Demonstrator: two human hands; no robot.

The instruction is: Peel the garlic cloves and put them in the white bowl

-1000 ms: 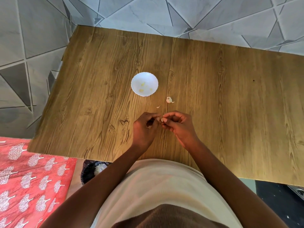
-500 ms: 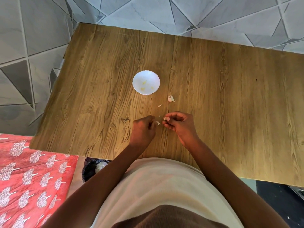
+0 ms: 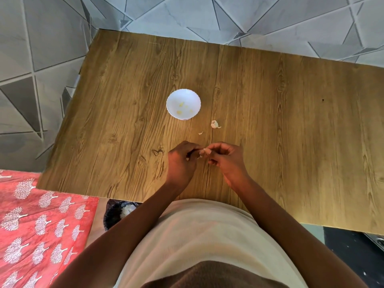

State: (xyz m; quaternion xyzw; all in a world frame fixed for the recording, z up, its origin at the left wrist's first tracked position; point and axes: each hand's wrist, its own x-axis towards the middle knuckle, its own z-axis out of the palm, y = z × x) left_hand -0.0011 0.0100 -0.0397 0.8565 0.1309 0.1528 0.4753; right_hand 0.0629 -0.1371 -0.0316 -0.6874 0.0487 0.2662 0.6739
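A small white bowl (image 3: 174, 96) stands mid-table with a few peeled yellowish cloves inside. Just below it, both hands meet over the wood. My left hand (image 3: 180, 163) and my right hand (image 3: 227, 161) pinch a small garlic clove (image 3: 206, 151) between their fingertips, its pale skin showing between them. A leftover piece of garlic (image 3: 214, 124) lies on the table right of the bowl. A tiny flake of skin (image 3: 200, 133) lies beside it.
The wooden table (image 3: 291, 121) stretches wide to the right and left of the hands. A dark bin (image 3: 116, 213) with white scraps sits under the table's near edge at the left. Red patterned cloth (image 3: 37, 225) covers the lower left.
The hands parted slightly half a second ago and have come together again on the clove. The view has shifted a little.
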